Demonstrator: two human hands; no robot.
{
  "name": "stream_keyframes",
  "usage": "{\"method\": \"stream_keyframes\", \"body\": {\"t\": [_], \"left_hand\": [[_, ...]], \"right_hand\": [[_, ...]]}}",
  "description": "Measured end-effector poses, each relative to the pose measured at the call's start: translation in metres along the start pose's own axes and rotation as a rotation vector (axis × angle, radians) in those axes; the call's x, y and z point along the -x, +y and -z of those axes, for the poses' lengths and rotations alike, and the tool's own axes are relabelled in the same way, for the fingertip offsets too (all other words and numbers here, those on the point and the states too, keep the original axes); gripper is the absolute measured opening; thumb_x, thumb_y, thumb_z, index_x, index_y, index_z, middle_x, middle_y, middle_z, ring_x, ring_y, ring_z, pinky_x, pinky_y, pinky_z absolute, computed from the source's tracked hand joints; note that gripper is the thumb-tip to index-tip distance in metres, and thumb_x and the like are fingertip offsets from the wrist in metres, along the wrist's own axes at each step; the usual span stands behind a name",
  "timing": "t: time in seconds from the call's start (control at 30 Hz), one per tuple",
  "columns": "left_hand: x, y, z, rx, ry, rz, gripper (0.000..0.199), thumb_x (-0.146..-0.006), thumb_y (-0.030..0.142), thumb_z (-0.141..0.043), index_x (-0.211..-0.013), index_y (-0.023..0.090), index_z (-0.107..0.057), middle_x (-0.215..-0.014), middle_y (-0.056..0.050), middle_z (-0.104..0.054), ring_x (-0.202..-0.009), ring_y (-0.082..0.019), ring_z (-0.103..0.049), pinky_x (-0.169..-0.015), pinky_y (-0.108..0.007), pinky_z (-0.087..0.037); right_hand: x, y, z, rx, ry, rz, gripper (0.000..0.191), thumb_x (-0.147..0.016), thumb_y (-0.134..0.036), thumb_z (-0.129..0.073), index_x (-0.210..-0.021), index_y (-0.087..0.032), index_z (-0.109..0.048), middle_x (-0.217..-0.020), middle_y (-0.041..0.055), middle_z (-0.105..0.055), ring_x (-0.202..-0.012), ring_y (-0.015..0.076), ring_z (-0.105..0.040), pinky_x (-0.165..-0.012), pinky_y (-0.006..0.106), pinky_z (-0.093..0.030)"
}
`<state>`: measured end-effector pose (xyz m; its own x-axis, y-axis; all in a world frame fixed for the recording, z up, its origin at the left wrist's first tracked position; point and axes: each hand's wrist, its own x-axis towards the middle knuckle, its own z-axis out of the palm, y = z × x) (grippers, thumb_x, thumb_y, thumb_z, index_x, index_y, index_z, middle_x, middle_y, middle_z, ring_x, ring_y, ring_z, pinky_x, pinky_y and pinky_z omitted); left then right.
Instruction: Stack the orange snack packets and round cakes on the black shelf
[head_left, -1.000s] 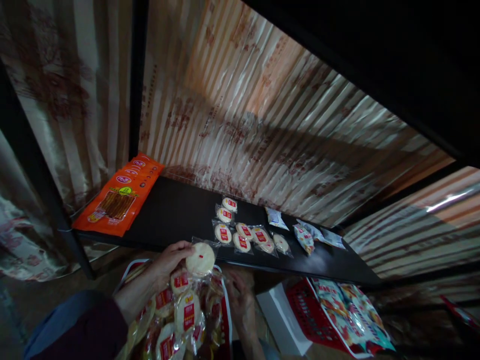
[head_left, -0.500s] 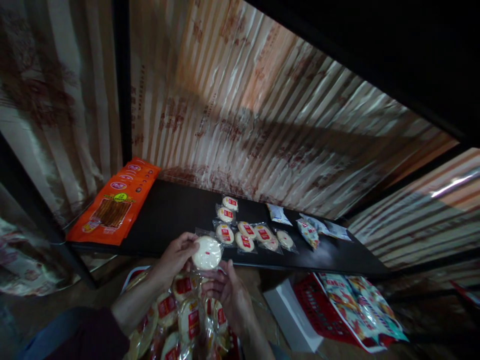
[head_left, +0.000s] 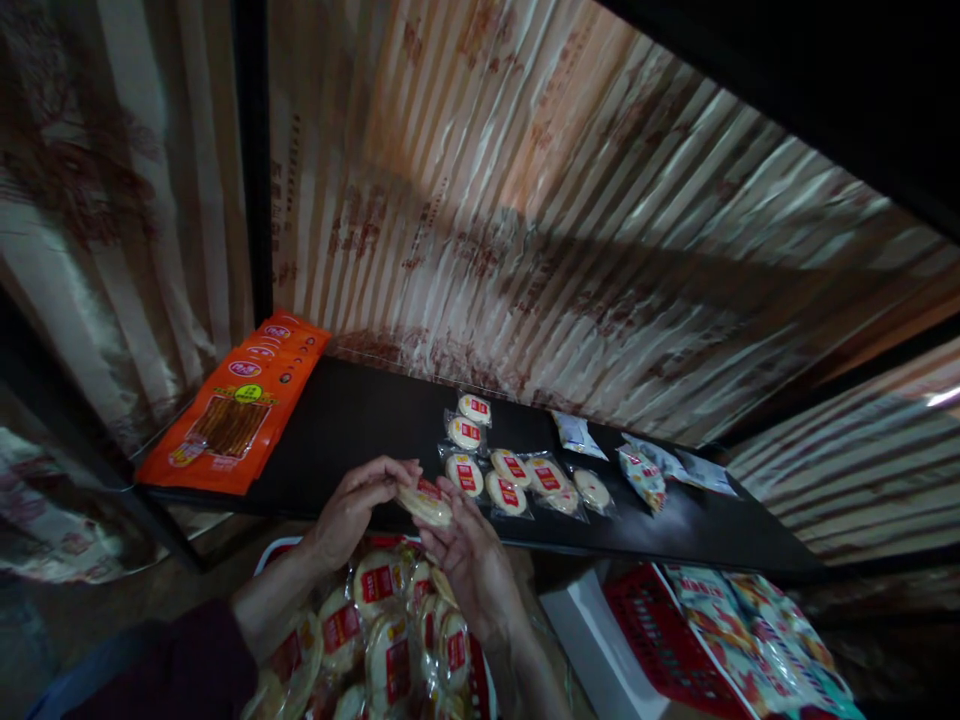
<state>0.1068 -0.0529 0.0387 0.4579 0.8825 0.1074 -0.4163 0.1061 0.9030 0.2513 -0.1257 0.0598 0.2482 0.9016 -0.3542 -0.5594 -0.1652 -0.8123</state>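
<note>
Between my two hands is a round, pale packaged cake (head_left: pixel 424 499) in clear wrap, its red label facing up and its disc tilted. My left hand (head_left: pixel 358 508) pinches its left edge, and my right hand (head_left: pixel 472 555) grips the right edge with fingers partly under it. Below them, a basket (head_left: pixel 279 546) is heaped with wrapped cakes (head_left: pixel 386 655) of the same kind. Just beyond my hands, several wrapped cakes (head_left: pixel 507 492) lie in loose rows on the black shelf (head_left: pixel 360 410).
Orange snack packets (head_left: pixel 232 410) overlap at the shelf's left end. Small white bags (head_left: pixel 577 434) and a colourful bag (head_left: pixel 642 477) lie to the right. Below stand a white box (head_left: pixel 600 640) and a red basket (head_left: pixel 660 640) of snack bags. A dark upper shelf (head_left: pixel 810 90) overhangs.
The cake in my hands has been turned from its plain face to its red-label side and tilted flatter. My right hand has risen to its edge. The view has shifted slightly.
</note>
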Motion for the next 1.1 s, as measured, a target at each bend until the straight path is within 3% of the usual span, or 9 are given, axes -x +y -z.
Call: {"method": "stream_keyframes", "body": {"t": [0.13,0.27,0.43,0.53,0.67,0.83,0.93,1.1], "left_hand": [[-0.002,0.004,0.007,-0.026,0.022,-0.019,0.014,-0.067,0.023,-0.054,-0.076,0.017,-0.063,-0.121,-0.01,-0.06,-0.122,-0.03,-0.045,-0.095,-0.042,-0.039],[0.0,0.003,0.012,-0.01,0.009,-0.007,0.014,-0.07,0.023,-0.057,-0.079,0.017,-0.066,-0.132,-0.01,-0.051,-0.121,-0.03,-0.045,-0.093,-0.04,-0.039],[0.001,-0.003,0.018,-0.022,-0.019,-0.041,0.013,-0.073,0.024,-0.062,-0.083,0.019,-0.069,-0.141,-0.008,-0.042,-0.132,-0.029,-0.033,-0.103,-0.038,-0.028],[0.001,-0.004,0.018,0.029,-0.024,-0.026,0.015,-0.073,0.025,-0.065,-0.086,0.02,-0.07,-0.143,-0.008,-0.04,-0.135,-0.029,-0.028,-0.105,-0.037,-0.025],[0.0,-0.001,0.013,0.146,0.052,0.04,0.023,-0.073,0.027,-0.066,-0.095,0.02,-0.068,-0.135,-0.009,-0.05,-0.125,-0.029,-0.041,-0.099,-0.037,-0.033],[-0.007,0.0,0.007,0.161,0.134,0.059,0.025,-0.08,0.038,-0.059,-0.093,0.017,-0.067,-0.098,-0.008,-0.066,-0.092,-0.02,-0.057,-0.075,-0.03,-0.044],[-0.008,0.0,0.002,0.155,0.093,0.046,0.033,-0.084,0.042,-0.053,-0.102,0.017,-0.064,-0.098,-0.008,-0.065,-0.088,-0.019,-0.056,-0.062,-0.026,-0.043],[-0.006,-0.001,-0.012,0.061,0.128,0.058,0.044,-0.072,0.034,-0.068,-0.112,0.02,-0.058,-0.103,-0.007,-0.064,-0.09,-0.018,-0.057,-0.066,-0.025,-0.044]], "right_hand": [[-0.002,0.003,-0.007,0.012,0.025,0.086,0.05,-0.063,-0.029,-0.078,-0.109,-0.019,-0.062,-0.102,0.0066,-0.07,-0.077,0.0167,-0.067,-0.067,0.029,-0.054],[-0.004,0.004,-0.008,0.011,-0.003,0.124,0.063,-0.065,-0.032,-0.077,-0.122,-0.023,-0.053,-0.1,0.0059,-0.07,-0.08,0.0188,-0.067,-0.07,0.033,-0.054],[-0.006,0.004,-0.007,0.001,-0.005,0.135,0.07,-0.068,-0.03,-0.074,-0.131,-0.025,-0.045,-0.097,0.0041,-0.071,-0.08,0.017,-0.067,-0.071,0.031,-0.053],[-0.008,0.005,-0.007,-0.007,0.021,0.119,0.071,-0.066,-0.029,-0.075,-0.131,-0.025,-0.046,-0.085,0.0003,-0.07,-0.073,0.0145,-0.066,-0.069,0.028,-0.052],[-0.015,0.007,-0.006,-0.075,0.062,0.11,0.072,-0.063,-0.022,-0.077,-0.129,-0.024,-0.047,-0.079,-0.0016,-0.069,-0.071,0.0128,-0.065,-0.068,0.025,-0.051],[-0.02,0.004,-0.011,-0.133,0.065,0.085,0.08,-0.061,-0.017,-0.077,-0.132,-0.03,-0.041,-0.081,-0.0034,-0.07,-0.077,0.0137,-0.067,-0.073,0.028,-0.053],[-0.02,-0.001,-0.014,-0.168,0.056,0.142,0.087,-0.059,-0.013,-0.076,-0.134,-0.036,-0.037,-0.093,-0.0035,-0.07,-0.083,0.0151,-0.067,-0.082,0.036,-0.052],[-0.02,-0.001,-0.014,-0.222,0.062,0.155,0.092,-0.058,-0.01,-0.074,-0.135,-0.039,-0.032,-0.106,-0.0032,-0.068,-0.084,0.0142,-0.067,-0.087,0.039,-0.051]]}}
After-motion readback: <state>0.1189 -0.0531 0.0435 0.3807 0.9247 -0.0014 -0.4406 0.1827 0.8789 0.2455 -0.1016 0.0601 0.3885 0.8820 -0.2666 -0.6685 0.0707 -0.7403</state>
